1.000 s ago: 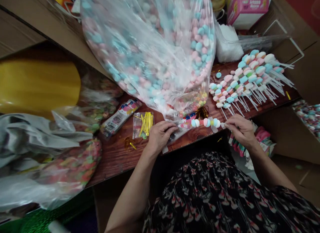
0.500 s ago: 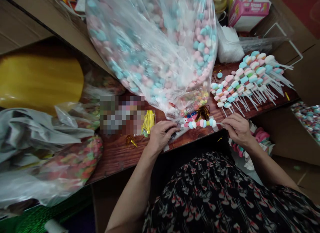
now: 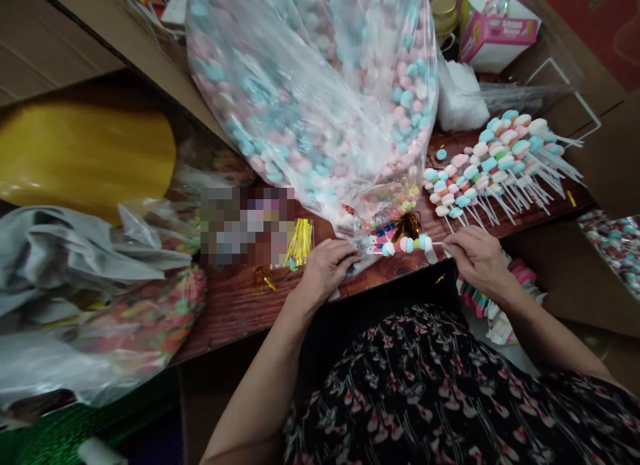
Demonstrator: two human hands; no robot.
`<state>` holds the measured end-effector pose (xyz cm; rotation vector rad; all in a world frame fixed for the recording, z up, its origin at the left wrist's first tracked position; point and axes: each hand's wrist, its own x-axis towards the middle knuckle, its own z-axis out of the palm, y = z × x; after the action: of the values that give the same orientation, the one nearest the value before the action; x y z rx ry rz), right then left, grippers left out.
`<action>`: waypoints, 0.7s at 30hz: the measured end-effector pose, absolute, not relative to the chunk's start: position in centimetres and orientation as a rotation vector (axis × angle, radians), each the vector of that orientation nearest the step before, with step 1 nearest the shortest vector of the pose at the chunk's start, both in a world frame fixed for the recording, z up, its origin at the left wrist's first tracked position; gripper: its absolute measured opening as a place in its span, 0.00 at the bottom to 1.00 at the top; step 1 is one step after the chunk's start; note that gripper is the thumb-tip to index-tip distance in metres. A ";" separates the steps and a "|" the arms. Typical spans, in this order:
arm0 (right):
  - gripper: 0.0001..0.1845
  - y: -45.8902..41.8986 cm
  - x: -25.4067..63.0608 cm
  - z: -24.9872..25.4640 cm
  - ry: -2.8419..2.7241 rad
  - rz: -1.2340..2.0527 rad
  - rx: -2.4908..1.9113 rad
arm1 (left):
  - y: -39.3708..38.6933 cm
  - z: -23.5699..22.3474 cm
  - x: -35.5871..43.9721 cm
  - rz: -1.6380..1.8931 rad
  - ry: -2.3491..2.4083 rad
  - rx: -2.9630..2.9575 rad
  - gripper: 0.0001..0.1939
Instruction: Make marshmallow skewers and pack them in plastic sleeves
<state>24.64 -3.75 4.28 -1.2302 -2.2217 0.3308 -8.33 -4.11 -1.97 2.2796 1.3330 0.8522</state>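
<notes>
A skewer of pastel marshmallows and gummies (image 3: pixel 407 246) lies level between my hands at the table's front edge. My right hand (image 3: pixel 475 255) is closed, pinching the bare end of its white stick. At the skewer's other end, my left hand (image 3: pixel 325 268) is closed with thumb and fingers on what looks like a clear plastic bag (image 3: pixel 363 260) with printed patterns. How far the skewer's left end reaches into the bag I cannot tell. Dark gold tinsel (image 3: pixel 409 225) lies just behind the skewer.
A large bag of marshmallows (image 3: pixel 310 105) fills the back. Finished skewers (image 3: pixel 495 162) are piled at right, near one loose blue marshmallow (image 3: pixel 441 154). Gold twist ties (image 3: pixel 300 242) lie left of my hands. A bag of gummies (image 3: pixel 150 318) and a yellow rounded object (image 3: pixel 85 158) are farther left.
Less of the skewer's left end shows now, near the printed plastic. Both hands keep their grips. The whole view has shifted slightly.
</notes>
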 end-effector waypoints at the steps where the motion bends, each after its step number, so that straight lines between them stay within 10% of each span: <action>1: 0.06 -3.7 24.6 4.2 -2.218 0.332 -1.234 | -4.0 -2.0 -8.4 0.853 1.311 2.283 0.07; 21: 0.05 -4.4 25.7 3.7 -1.985 0.573 -1.113 | -2.6 -1.2 -8.4 0.818 1.285 1.960 0.09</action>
<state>25.65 -4.39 3.75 -1.1127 -1.9848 0.5734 -8.42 -2.56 -1.19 1.9604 1.2855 0.8176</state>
